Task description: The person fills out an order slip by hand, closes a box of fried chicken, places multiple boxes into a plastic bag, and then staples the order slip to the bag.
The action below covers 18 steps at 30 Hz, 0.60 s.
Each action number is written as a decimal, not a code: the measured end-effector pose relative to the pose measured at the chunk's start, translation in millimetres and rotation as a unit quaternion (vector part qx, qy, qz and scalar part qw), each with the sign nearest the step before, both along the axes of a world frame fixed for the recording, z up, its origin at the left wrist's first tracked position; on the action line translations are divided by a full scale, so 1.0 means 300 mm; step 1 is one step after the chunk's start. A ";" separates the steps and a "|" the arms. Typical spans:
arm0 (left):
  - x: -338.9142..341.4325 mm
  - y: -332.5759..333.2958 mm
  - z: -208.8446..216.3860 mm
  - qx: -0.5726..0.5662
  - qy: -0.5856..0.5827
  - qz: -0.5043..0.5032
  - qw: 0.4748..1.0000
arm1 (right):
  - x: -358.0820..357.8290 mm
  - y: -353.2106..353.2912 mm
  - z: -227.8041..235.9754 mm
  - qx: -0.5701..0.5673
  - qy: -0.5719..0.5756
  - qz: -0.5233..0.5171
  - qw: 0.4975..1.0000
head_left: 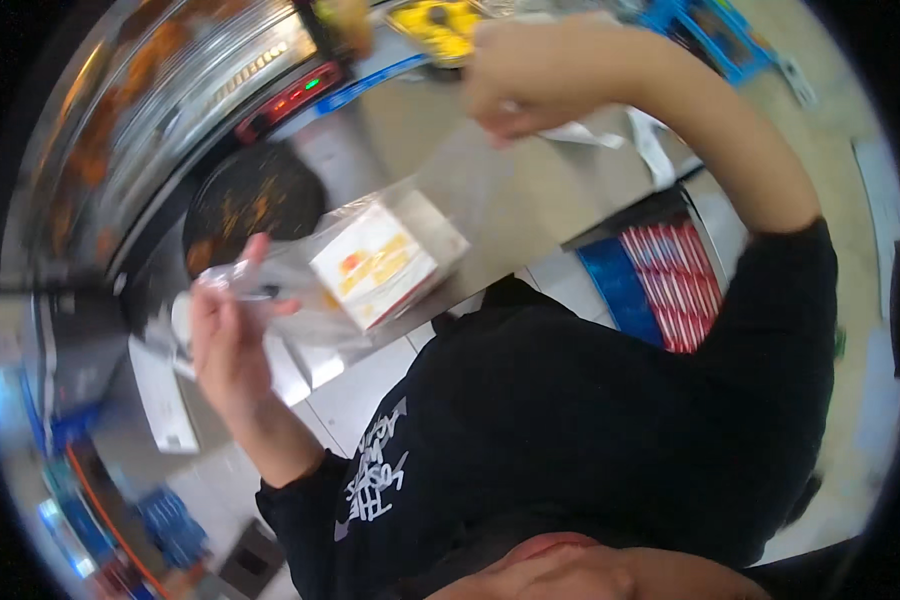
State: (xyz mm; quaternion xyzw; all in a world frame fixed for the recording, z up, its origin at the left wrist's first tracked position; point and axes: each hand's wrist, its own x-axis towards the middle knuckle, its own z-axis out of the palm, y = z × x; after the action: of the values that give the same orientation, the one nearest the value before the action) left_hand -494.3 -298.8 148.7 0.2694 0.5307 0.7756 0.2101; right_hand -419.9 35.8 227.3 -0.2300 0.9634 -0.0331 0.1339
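A clear plastic bag (320, 318) is stretched between my two hands above the counter. Inside it sits a white paper box (372, 265) with orange and yellow print, tilted. My left hand (232, 325) is at the bag's left side, some fingers stretched out, with the thin plastic caught around and between them. Raised at the far right, my right hand (515, 80) is closed, pulling the other side of the bag taut. Motion blurs both hands a little, and the right fingertips are partly hidden.
A round dark pan (255, 200) with brown residue stands beside a glass-fronted food display (185, 95) at left. An open drawer (660, 285) holds rows of red-and-white packets. A yellow tray (432, 28) and a blue basket (715, 35) lie farther back on the counter (540, 195).
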 end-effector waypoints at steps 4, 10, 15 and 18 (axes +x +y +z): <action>-0.033 0.120 0.059 0.045 0.039 -0.069 0.996 | 0.038 0.012 0.142 0.168 0.046 -0.039 0.984; 0.008 0.361 -0.022 0.020 -0.009 -0.102 0.995 | 0.165 0.242 0.004 0.127 0.152 -0.052 0.979; 0.065 0.571 -0.089 -0.082 0.034 -0.089 0.992 | 0.252 0.471 -0.142 0.022 0.207 -0.026 0.978; 0.091 0.599 -0.127 -0.126 0.006 0.011 0.992 | 0.338 0.627 -0.224 -0.163 0.276 -0.028 0.947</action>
State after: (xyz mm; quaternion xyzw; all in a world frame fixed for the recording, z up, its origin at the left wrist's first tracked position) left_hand -467.1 -119.0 110.6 0.2396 0.6281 0.7035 0.2305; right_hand -318.6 223.8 160.2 -0.2214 0.9502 -0.1283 -0.1779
